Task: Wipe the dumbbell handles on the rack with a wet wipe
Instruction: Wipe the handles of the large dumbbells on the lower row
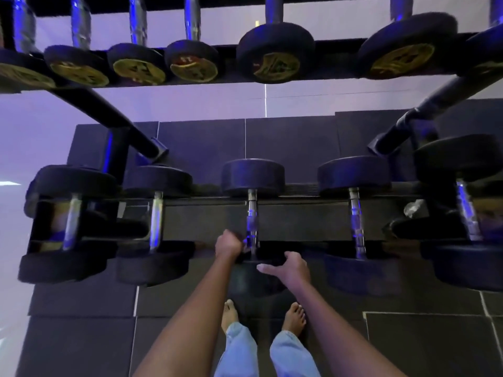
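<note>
Head view looks straight down on a two-tier rack (299, 221) of black dumbbells. The left grip (228, 244) is at the near end of the handle (252, 213) of the middle dumbbell (252, 176) on the lower tier, with its fingers curled narrow against the chrome bar. A wipe cannot be made out in that fist. The right grip (289, 267) rests on the near head (253, 281) of the same dumbbell, held wide with the thumb stretched out to the left and nothing in it. The dumbbell lies across the rack's rails with its handle running away from the person. Two dumbbells lie to its left and two to its right, all lined up the same way. The upper tier (231, 77) carries a row of dumbbells whose round ends bear worn yellow labels. Below the arms, two bare feet (295, 318) in light jeans stand on dark floor mats (81, 346).
</note>
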